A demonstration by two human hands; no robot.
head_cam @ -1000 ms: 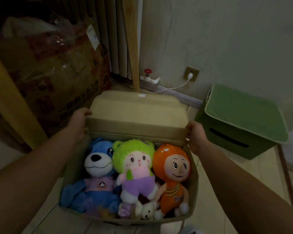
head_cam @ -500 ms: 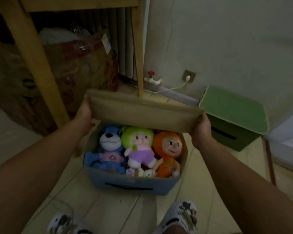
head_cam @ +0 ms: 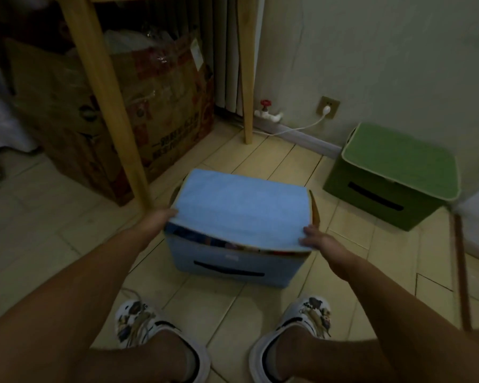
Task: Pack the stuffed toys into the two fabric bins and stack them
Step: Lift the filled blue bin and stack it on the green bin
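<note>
Hands [head_cam: 161, 219] [head_cam: 317, 240] on blue bin lid [head_cam: 242, 208] edge

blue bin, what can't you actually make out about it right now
- Head view: the blue bin's contents are hidden by its lid; only a sliver of colour shows at the front gap.
- Its rear and left walls face away.
- Left hand fingertips are tucked under the lid, and motion blur hides the grip.
- Green bin contents are hidden by its closed lid.

Under the light blue fabric lid [head_cam: 241, 208] I glimpse only a blurred coloured sliver of stuffed toys [head_cam: 205, 240]; the closed green fabric bin [head_cam: 390, 175] hides its contents.
</note>
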